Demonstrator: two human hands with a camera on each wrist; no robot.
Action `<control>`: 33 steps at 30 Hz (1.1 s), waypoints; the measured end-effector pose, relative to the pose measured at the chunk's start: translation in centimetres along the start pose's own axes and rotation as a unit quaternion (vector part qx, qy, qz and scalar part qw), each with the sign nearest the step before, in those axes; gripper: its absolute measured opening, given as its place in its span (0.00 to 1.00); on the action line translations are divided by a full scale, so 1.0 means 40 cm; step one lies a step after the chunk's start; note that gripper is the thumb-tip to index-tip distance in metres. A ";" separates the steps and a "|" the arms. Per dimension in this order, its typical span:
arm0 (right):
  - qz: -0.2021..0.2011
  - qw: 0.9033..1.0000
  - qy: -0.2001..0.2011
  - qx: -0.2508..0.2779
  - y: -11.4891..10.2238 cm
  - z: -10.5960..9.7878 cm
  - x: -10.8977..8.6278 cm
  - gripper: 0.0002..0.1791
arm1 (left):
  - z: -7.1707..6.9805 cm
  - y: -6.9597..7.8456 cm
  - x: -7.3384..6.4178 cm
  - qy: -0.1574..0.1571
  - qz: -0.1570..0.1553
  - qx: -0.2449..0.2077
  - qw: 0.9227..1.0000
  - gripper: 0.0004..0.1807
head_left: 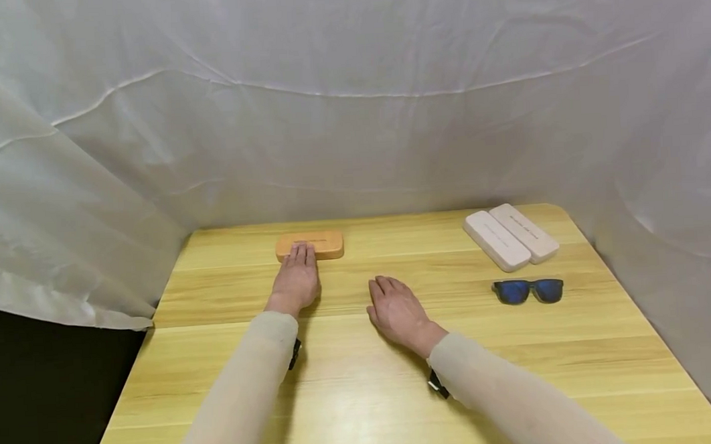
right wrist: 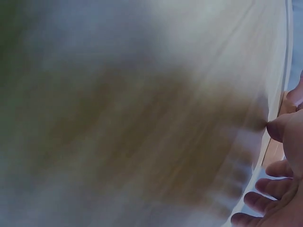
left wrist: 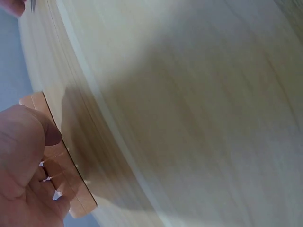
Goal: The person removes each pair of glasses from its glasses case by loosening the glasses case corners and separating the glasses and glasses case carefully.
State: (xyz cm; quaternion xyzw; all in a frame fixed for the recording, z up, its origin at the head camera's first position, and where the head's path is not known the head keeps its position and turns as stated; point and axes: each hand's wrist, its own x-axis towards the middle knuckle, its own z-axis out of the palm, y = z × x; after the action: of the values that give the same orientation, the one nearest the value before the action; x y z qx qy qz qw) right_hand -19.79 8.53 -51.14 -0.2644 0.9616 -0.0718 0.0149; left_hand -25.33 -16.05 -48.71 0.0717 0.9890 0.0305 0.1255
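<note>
White curtains (head_left: 339,136) hang behind and along both sides of the wood-grain surface (head_left: 405,239) in front of me, with a dark gap (head_left: 51,392) low on the left. From that side, the orange case (head_left: 329,250) lies closed near the far edge, and the left hand (head_left: 297,282) reaches to it, its fingers laid straight over the top; I can't tell how firmly they press. The right hand (head_left: 399,313) lies well apart from the left, just over or on the surface, fingers relaxed and holding nothing. Farther right, two pale cases, one nearer (head_left: 497,240) and one beyond (head_left: 523,232), lie slantwise side by side, with dark sunglasses (head_left: 513,292) just in front of them. A hard forward push from those fingertips could, I'd say, skid the orange case into the curtain or off the back edge; a wide swing of the right sleeve (head_left: 509,381) might catch the sunglasses. The far edge leaves little room behind the cases, and the pale pair sits near the back right corner. There's more space between the orange case and the pale ones, and toward the near side.
</note>
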 end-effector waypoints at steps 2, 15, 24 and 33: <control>0.004 1.000 -0.001 0.001 0.001 0.003 -0.005 0.33 | 0.000 -0.006 0.000 0.001 -0.005 -0.009 1.000 0.37; 0.014 1.000 0.017 -0.001 0.057 0.005 -0.050 0.33 | 0.002 -0.049 -0.009 0.032 0.000 -0.018 0.999 0.38; 0.061 0.997 0.027 0.022 0.161 -0.027 -0.070 0.34 | 0.002 -0.062 -0.005 0.070 0.010 -0.015 0.997 0.41; 0.128 0.984 0.087 -0.087 0.342 -0.094 -0.065 0.37 | 0.007 -0.067 0.000 0.066 0.011 -0.018 0.998 0.42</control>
State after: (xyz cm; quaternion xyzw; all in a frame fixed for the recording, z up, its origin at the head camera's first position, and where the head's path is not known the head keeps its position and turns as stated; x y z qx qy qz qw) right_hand -24.73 21.95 -49.46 -0.1318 0.9877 -0.0078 -0.0832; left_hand -25.64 -18.68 -49.18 0.0781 0.9936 0.0544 0.0611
